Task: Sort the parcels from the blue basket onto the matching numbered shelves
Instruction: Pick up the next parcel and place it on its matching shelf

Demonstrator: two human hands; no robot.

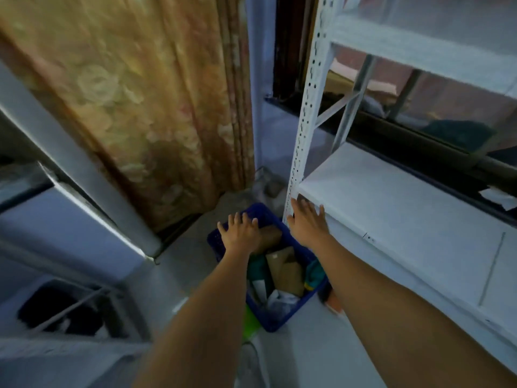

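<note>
A blue basket point(275, 317) stands on the floor beside the white shelf rack point(391, 208). Inside lie several parcels: a brown cardboard parcel point(285, 268), a green one point(258, 271) and white wrapped ones point(279, 301). My left hand point(240, 233) hovers over the basket's far end with fingers spread and holds nothing. Over the basket's right rim, next to the rack's perforated post point(303, 130), my right hand point(307, 222) is held out flat and empty. No shelf numbers are legible; the picture is blurred.
A patterned curtain point(156, 102) hangs at the left behind the basket. At far left stands a grey appliance point(70, 219) with a dark bin point(64, 309) below it. A window point(419, 113) lies behind the rack. Grey floor surrounds the basket.
</note>
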